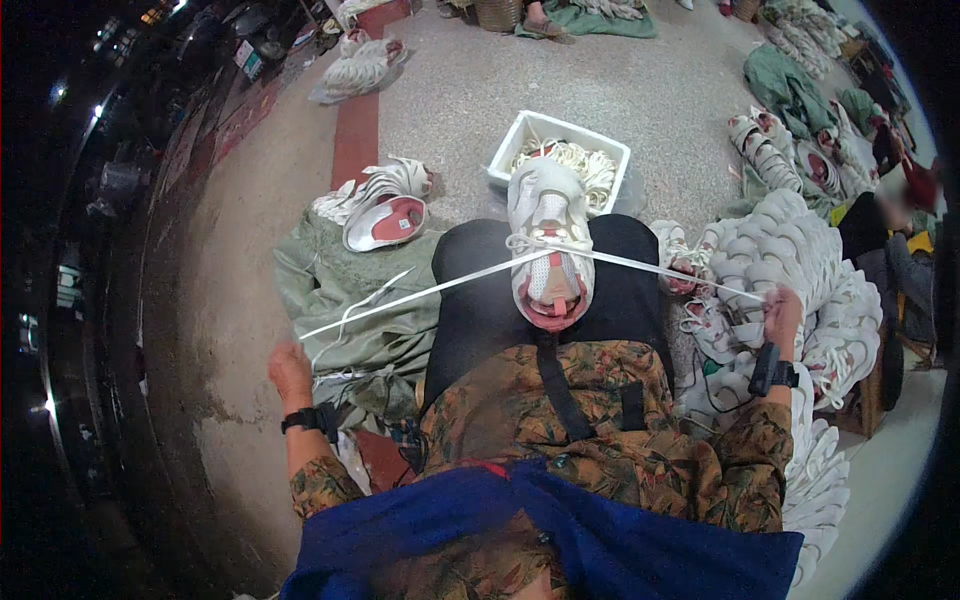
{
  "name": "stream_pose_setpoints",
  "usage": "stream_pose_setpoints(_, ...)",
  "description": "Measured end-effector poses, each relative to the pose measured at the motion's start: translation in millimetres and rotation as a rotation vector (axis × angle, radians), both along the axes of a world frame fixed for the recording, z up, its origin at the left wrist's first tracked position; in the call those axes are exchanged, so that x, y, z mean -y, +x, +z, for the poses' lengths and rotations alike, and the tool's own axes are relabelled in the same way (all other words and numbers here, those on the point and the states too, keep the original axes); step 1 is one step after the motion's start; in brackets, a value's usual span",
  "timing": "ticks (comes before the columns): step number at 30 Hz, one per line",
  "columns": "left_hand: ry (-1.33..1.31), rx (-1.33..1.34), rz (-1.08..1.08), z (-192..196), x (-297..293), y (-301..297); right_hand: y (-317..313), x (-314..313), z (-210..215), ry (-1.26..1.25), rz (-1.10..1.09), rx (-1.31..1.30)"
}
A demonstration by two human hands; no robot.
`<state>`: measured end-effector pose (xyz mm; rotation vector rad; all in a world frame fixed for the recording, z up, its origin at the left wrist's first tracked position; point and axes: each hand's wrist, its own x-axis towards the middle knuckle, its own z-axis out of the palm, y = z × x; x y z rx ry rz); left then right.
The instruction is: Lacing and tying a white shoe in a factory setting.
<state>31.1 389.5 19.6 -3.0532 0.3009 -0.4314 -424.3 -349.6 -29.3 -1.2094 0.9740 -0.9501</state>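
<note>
A white sneaker (pixel 548 205) with a pink lining rests across my lap, its heel toward me. From its upper eyelets a white shoelace (pixel 430 293) runs out taut to both sides. My left hand (pixel 290 370) is closed on one length, out to the left, and a loose tail curls up beside it. Far to the right, my right hand (pixel 783 310) grips the other length near a heap of shoes. Both hands are raised well apart from the sneaker. A dark band circles each wrist.
Beyond my knees stands a white box (pixel 500 158) of coiled laces. On the left, several sneakers (pixel 388 220) lie on a green cloth (pixel 320 265). A large pile of white shoes (pixel 780 250) crowds my right side. Another person (pixel 905 190) sits at the far right.
</note>
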Motion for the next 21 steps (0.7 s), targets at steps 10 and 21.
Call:
stream_pose_setpoints(10, -0.505, -0.204, -0.627, -21.4, 210.7, -11.5, 217.7, -167.2, 65.9, -0.495, 0.790, -0.232)
stream_pose_setpoints(21, -0.949, -1.066, -0.491, 4.3, 347.2, -36.9, 274.0, -208.5, 62.9, -0.160, 0.680, -0.116)
